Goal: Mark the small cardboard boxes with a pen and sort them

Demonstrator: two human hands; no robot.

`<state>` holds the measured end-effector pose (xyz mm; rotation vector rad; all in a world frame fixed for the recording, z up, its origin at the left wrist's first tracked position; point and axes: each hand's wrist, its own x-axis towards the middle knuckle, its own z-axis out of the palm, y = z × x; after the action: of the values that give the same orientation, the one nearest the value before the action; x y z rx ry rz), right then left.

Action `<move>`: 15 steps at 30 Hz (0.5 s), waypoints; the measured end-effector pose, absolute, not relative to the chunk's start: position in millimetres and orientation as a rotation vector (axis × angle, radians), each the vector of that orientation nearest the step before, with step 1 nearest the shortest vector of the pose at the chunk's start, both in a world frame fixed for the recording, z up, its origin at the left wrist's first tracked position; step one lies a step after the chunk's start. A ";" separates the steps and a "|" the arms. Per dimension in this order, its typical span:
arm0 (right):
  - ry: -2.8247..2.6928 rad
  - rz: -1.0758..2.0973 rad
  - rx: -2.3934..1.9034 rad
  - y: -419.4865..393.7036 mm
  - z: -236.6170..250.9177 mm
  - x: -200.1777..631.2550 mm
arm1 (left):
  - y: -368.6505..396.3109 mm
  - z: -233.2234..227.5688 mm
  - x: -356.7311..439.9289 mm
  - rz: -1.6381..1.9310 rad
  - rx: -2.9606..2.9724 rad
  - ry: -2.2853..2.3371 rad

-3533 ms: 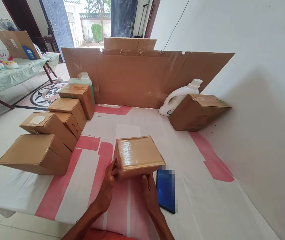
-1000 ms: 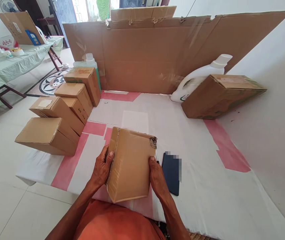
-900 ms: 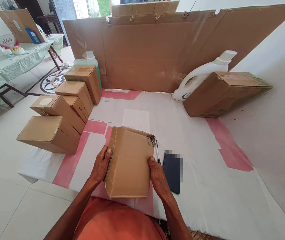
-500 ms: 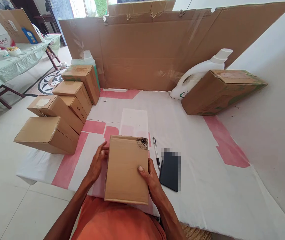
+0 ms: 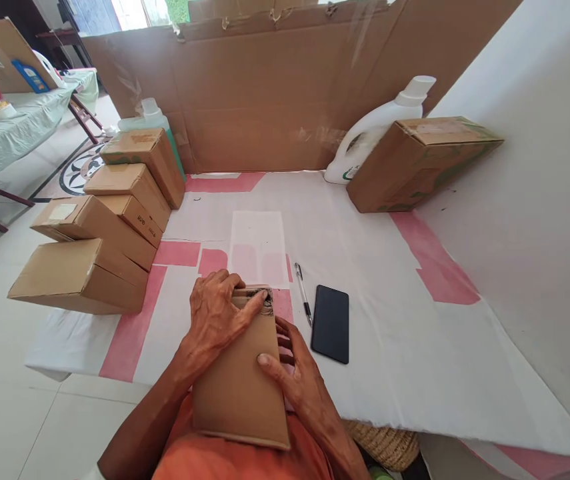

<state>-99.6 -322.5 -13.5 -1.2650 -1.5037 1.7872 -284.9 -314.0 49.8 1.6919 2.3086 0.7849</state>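
Observation:
A flat brown cardboard box (image 5: 239, 387) with a dark scribbled mark at its top right corner is tilted against my lap at the table's near edge. My left hand (image 5: 217, 310) is closed over its top edge, the thumb lying across to the marked corner and the fingers bent behind. At the right side, my right hand (image 5: 297, 370) holds the box with its thumb on the front face and its fingers along the edge. A pen (image 5: 303, 295) and a dark smartphone (image 5: 331, 325) lie just right of the box.
Several closed cardboard boxes (image 5: 119, 267) line the table's left side, with a greenish jug (image 5: 152, 117) behind them. A white jug (image 5: 377, 133) and a larger box (image 5: 419, 163) stand at back right. A tall cardboard panel (image 5: 255, 100) closes off the back.
My left hand has moved from beside the box to grip its top edge. The box has come closer to my body and tilted. My view has shifted slightly.

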 end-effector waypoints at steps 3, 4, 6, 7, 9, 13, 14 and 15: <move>-1.461 1.706 -1.266 -308.2 -6.1 -102.8 | -317.2 52.3 -276.6 0.634 1.641 2.322; -1.450 1.667 -1.274 -301.4 -1.9 -106.7 | -318.0 53.9 -274.9 0.592 1.637 2.316; -1.488 1.613 -1.268 -287.2 6.8 -117.2 | -318.3 57.0 -273.6 0.537 1.605 2.331; -1.535 1.589 -1.251 -280.7 10.4 -122.7 | -317.9 58.3 -274.0 0.517 1.578 2.345; -1.646 1.557 -1.196 -270.3 15.0 -132.1 | -316.2 59.7 -276.5 0.470 1.533 2.366; -1.763 1.515 -1.171 -259.8 14.2 -140.9 | -311.3 57.9 -279.7 0.385 1.543 2.383; -1.775 1.504 -1.185 -258.6 13.6 -141.2 | -310.1 57.0 -279.0 0.371 1.550 2.382; -1.783 1.494 -1.203 -258.0 13.2 -141.0 | -309.0 56.1 -278.1 0.356 1.551 2.380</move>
<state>-141.0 -258.0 13.2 -1.2028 -1.7829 1.4938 -278.1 -309.0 56.1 1.5513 2.3796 0.3564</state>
